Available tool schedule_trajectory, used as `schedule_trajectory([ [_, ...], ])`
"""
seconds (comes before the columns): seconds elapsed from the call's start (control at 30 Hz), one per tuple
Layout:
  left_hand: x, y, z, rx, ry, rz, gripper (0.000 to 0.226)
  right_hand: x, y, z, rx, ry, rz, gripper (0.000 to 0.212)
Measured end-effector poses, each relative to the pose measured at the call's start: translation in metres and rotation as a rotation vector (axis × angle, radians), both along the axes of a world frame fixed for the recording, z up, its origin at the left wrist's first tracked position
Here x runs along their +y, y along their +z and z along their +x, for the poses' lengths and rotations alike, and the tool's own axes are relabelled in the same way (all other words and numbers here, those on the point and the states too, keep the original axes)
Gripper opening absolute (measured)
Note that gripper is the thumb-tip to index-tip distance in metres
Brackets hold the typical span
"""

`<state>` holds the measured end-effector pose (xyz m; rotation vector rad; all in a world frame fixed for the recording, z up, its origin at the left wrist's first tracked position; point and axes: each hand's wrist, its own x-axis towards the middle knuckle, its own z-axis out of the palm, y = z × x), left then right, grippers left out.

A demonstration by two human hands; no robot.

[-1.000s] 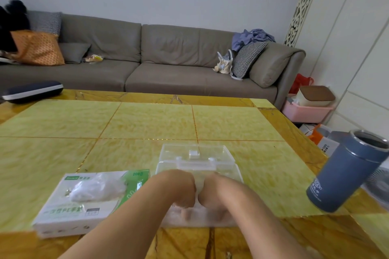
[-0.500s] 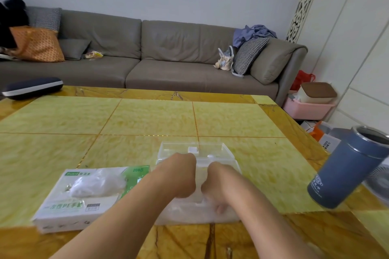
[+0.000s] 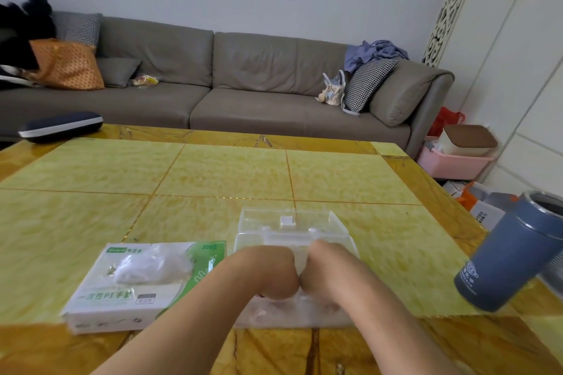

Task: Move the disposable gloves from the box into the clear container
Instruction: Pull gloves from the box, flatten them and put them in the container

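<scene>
Hands remain inside the clear container (image 3: 294, 253), left hand (image 3: 268, 275) touching right hand (image 3: 326, 275), now knuckle to knuckle; curled fingers press gloves (image 3: 274, 313) down, pinch unclear. Box (image 3: 134, 286) at 9 o'clock retains gloves: packing continues.

One head-worn view looks forward and down, close above the clear container (image 3: 294, 231), toward the sofa (image 3: 231, 85) beyond.

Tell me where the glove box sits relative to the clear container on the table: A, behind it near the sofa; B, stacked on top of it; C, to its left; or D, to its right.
C: the glove box lies flat on the table to the left of the clear container, with a tuft of gloves poking from its opening.
</scene>
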<state>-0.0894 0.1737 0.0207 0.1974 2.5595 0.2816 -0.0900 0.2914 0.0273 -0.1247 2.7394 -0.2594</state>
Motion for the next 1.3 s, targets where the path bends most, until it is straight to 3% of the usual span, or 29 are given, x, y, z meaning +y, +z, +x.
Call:
schedule_trajectory([
  [0.07,-0.004,0.004,0.01,0.066,0.039,0.076,0.015,-0.001,0.0,0.001,0.059,0.016,-0.008,0.019],
  [0.17,-0.019,0.011,0.033,0.269,0.109,0.29,0.029,-0.005,0.003,0.007,0.169,0.066,-0.093,0.019],
  [0.27,-0.044,0.018,0.054,0.513,0.228,0.479,0.024,-0.011,0.007,0.014,0.281,0.05,-0.173,0.02],
  [0.43,-0.116,0.019,0.072,0.845,0.499,0.537,0.013,-0.026,0.01,0.026,0.49,0.091,-0.26,0.019],
  [0.5,-0.148,0.016,0.075,0.814,0.528,0.43,0.007,-0.04,0.01,0.035,0.634,0.193,-0.265,0.017],
  [0.57,-0.167,0.01,0.076,0.651,0.489,0.294,0.012,-0.056,0.006,0.047,0.712,0.351,-0.267,0.023],
  [0.63,-0.178,0.004,0.075,0.555,0.454,0.241,0.013,-0.077,0.002,0.061,0.705,0.514,-0.268,0.032],
  [0.73,-0.18,-0.002,0.074,0.586,0.474,0.258,0.013,-0.106,-0.016,0.078,0.553,0.708,-0.234,0.049],
  [0.9,-0.183,-0.003,0.073,0.641,0.592,0.333,0.015,-0.135,-0.041,0.086,0.444,0.717,-0.114,0.052],
  [1.0,-0.185,-0.005,0.071,0.661,0.65,0.397,0.015,-0.134,-0.042,0.087,0.512,0.677,-0.144,0.056],
  [1.13,-0.188,-0.002,0.068,0.673,0.736,0.497,0.016,-0.127,-0.032,0.09,0.447,0.73,-0.14,0.054],
  [1.3,-0.193,0.003,0.068,0.693,0.918,0.742,0.019,-0.124,-0.027,0.092,0.438,0.712,-0.225,0.055],
])
